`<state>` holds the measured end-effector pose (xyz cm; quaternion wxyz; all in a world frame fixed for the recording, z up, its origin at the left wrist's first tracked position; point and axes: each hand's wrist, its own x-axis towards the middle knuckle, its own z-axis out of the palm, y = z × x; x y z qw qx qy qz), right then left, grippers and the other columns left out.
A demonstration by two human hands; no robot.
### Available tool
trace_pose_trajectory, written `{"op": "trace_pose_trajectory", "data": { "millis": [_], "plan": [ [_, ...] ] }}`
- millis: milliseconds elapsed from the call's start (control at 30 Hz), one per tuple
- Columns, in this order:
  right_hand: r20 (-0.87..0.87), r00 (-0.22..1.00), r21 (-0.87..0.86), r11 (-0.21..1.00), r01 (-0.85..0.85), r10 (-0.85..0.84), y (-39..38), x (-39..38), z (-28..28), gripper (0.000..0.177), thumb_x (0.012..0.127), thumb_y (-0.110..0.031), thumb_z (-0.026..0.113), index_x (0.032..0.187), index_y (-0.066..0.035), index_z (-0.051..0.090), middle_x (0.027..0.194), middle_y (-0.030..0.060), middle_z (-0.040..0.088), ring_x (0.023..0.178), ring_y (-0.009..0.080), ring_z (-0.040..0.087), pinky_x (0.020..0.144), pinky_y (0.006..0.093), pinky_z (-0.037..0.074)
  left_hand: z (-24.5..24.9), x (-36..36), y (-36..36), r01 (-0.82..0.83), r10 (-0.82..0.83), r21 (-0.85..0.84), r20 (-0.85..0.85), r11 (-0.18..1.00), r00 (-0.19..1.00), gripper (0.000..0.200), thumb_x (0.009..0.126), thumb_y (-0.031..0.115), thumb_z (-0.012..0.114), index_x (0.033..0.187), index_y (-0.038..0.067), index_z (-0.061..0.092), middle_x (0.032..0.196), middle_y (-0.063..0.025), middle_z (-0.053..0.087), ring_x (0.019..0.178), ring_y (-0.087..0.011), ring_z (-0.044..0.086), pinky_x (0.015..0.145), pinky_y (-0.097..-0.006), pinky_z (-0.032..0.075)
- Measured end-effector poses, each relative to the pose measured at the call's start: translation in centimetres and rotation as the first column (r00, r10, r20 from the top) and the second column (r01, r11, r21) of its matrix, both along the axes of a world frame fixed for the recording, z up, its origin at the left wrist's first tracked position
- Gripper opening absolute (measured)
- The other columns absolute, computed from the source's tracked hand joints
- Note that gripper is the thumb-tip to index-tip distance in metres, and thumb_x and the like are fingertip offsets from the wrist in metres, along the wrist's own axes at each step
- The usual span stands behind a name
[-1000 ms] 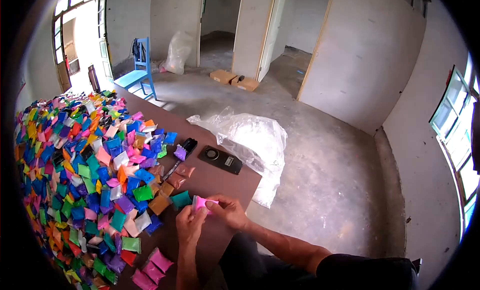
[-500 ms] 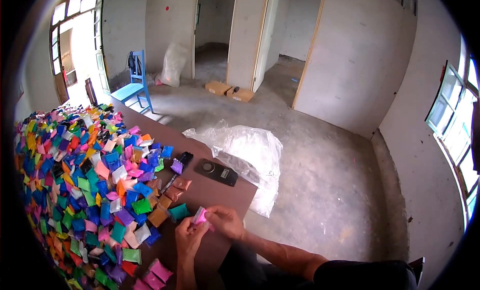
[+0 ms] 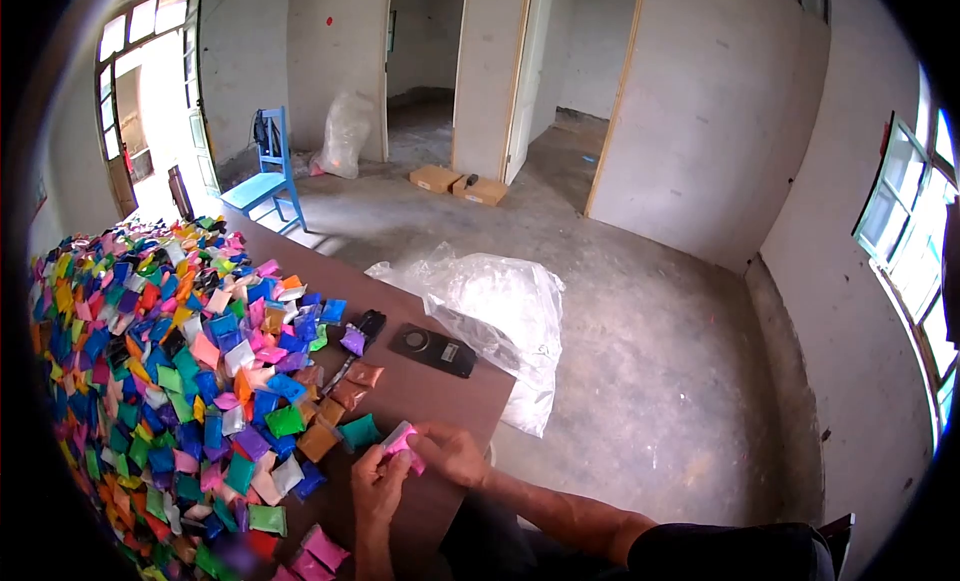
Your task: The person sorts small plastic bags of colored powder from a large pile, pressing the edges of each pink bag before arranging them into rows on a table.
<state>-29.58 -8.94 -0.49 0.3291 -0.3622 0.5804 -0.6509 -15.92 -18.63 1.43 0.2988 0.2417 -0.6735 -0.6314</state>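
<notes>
A small pink packet with a clear edge is held between my two hands, above the brown table near its front edge. My left hand pinches it from the lower left. The fingers of my right hand grip its right side. Beside them lies a teal packet, with brown packets further left. Several pink packets rest near the lower edge of the view, left of my left wrist. A big heap of colourful packets covers the table's left side.
Behind my hands lie a black device and a dark slim object. A clear plastic bag hangs over the table's far right corner. A blue chair, cardboard boxes and a stuffed bag stand on the floor.
The pink packet has tilted and shows more of its face between my fingers. Both hands have shifted only slightly. The view has moved a little.
</notes>
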Motion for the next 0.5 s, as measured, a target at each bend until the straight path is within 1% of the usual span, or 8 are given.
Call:
{"op": "trace_pose_trajectory", "data": {
  "millis": [33, 100, 167, 233, 300, 367, 433, 500],
  "plan": [
    [0.014, 0.998, -0.034, 0.997, 0.063, -0.063, 0.0, 0.0, -0.3, 0.025, 0.103, -0.023, 0.063, 0.113, -0.002, 0.072, 0.092, 0.0009, 0.071, 0.086, 0.0076, 0.063, 0.079, 0.0266, 0.051, -0.2, -0.1, 0.0, 0.002, -0.002, 0.001, 0.002, 1.000, 1.000, 0.019, 0.093, 0.015, 0.071, 0.084, 0.000, 0.062, 0.075, 0.0020, 0.060, 0.069, -0.0034, 0.051, 0.059, -0.0211, 0.040],
    [0.068, 0.997, -0.046, 0.998, 0.051, -0.048, 0.0, -0.1, -0.5, 0.025, 0.102, -0.023, 0.064, 0.114, -0.002, 0.072, 0.093, 0.0004, 0.071, 0.087, 0.0078, 0.064, 0.080, 0.0265, 0.051, -0.7, -0.3, -0.2, 0.013, -0.014, 0.031, 0.030, 0.999, 0.999, 0.019, 0.092, 0.014, 0.071, 0.083, 0.000, 0.062, 0.075, 0.0017, 0.060, 0.069, -0.0032, 0.051, 0.059, -0.0214, 0.041],
    [0.120, 0.992, -0.058, 0.998, 0.036, -0.029, 0.1, -0.2, -0.7, 0.025, 0.102, -0.022, 0.064, 0.114, -0.002, 0.072, 0.094, -0.0001, 0.071, 0.087, 0.0079, 0.064, 0.081, 0.0265, 0.051, -0.6, -0.4, -0.2, -0.008, 0.008, 0.011, 0.049, 1.000, 0.999, 0.018, 0.092, 0.013, 0.071, 0.083, 0.000, 0.063, 0.076, 0.0019, 0.061, 0.070, -0.0034, 0.051, 0.060, -0.0217, 0.041],
    [0.069, 0.996, -0.050, 0.997, 0.061, -0.058, 0.1, -0.1, -0.2, 0.024, 0.102, -0.021, 0.065, 0.113, -0.001, 0.072, 0.093, 0.0011, 0.071, 0.086, 0.0090, 0.064, 0.082, 0.0272, 0.052, -0.6, -0.3, -0.1, -0.028, 0.029, -0.010, 0.066, 1.000, 0.997, 0.016, 0.091, 0.012, 0.071, 0.084, 0.000, 0.064, 0.076, 0.0021, 0.061, 0.070, -0.0036, 0.051, 0.060, -0.0221, 0.041],
    [0.039, 0.999, -0.046, 0.998, 0.035, -0.033, 0.1, 0.1, 0.4, 0.024, 0.102, -0.021, 0.064, 0.113, -0.001, 0.072, 0.092, 0.0020, 0.072, 0.086, 0.0094, 0.065, 0.081, 0.0274, 0.052, -0.9, -0.1, -0.2, -0.026, 0.026, 0.038, -0.001, 0.999, 1.000, 0.013, 0.091, 0.010, 0.071, 0.086, -0.001, 0.065, 0.076, 0.0029, 0.060, 0.072, -0.0040, 0.050, 0.061, -0.0230, 0.041],
    [0.007, 1.000, -0.044, 0.999, 0.011, -0.011, 0.1, 0.0, 1.2, 0.025, 0.102, -0.021, 0.064, 0.113, -0.001, 0.072, 0.092, 0.0030, 0.072, 0.086, 0.0098, 0.065, 0.081, 0.0277, 0.052, -1.8, -0.1, -0.7, -0.018, 0.018, 0.000, -0.018, 1.000, 1.000, 0.012, 0.091, 0.009, 0.071, 0.087, -0.001, 0.066, 0.076, 0.0030, 0.060, 0.071, -0.0040, 0.050, 0.060, -0.0226, 0.041],
    [0.034, 0.994, 0.048, 0.994, -0.102, 0.100, 0.2, -0.2, 1.9, 0.026, 0.102, -0.023, 0.063, 0.112, -0.001, 0.071, 0.091, 0.0045, 0.072, 0.086, 0.0103, 0.065, 0.081, 0.0277, 0.052, -2.2, -0.1, -0.9, -0.010, 0.008, -0.040, -0.039, 0.999, 0.999, 0.011, 0.091, 0.009, 0.071, 0.088, -0.001, 0.066, 0.076, 0.0032, 0.060, 0.070, -0.0040, 0.050, 0.059, -0.0222, 0.040],
    [-0.003, 0.997, 0.072, 0.994, -0.077, 0.077, 0.5, -0.3, 2.5, 0.027, 0.102, -0.024, 0.063, 0.112, -0.001, 0.072, 0.091, 0.0045, 0.072, 0.085, 0.0098, 0.065, 0.080, 0.0275, 0.052, -2.0, -0.1, -0.8, -0.029, 0.028, -0.060, -0.012, 0.998, 1.000, 0.012, 0.090, 0.010, 0.072, 0.088, -0.001, 0.067, 0.076, 0.0037, 0.059, 0.068, -0.0028, 0.049, 0.057, -0.0210, 0.038]
  ]
}}
